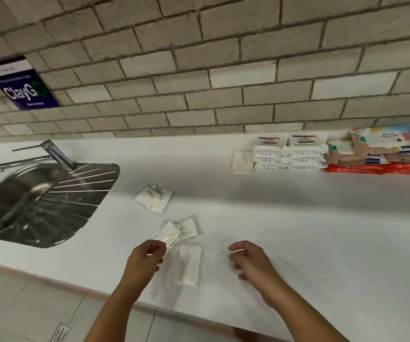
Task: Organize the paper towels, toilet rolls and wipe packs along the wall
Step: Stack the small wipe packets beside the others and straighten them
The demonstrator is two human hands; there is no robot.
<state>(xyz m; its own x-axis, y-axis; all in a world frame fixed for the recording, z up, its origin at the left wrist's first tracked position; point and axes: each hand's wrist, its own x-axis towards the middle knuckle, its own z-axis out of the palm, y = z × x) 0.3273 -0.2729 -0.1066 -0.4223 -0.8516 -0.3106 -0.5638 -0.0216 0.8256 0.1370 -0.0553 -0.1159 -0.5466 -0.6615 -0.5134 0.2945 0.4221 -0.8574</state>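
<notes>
My left hand (pixel 147 257) pinches the corner of a small clear-wrapped white napkin pack (pixel 170 233) lifted slightly over the white counter (pixel 297 230). A flat pack (pixel 188 264) lies just right of that hand, and another small pack (pixel 189 225) lies behind. A loose cluster of small packs (pixel 154 197) sits farther back. My right hand (pixel 250 260) hovers over the counter with fingers loosely curled, holding nothing. Along the wall stand two stacks of white wipe packs (pixel 290 154), a small stack of napkin packs (pixel 243 161), and colourful wipe packs (pixel 381 144) on a red pack (pixel 376 168).
A steel sink (pixel 38 201) with a tap (pixel 51 154) takes up the counter's left side. The brick-tile wall (pixel 223 82) carries a blue sign (pixel 20 85). The counter's front edge runs diagonally below my forearms, with floor tiles beneath.
</notes>
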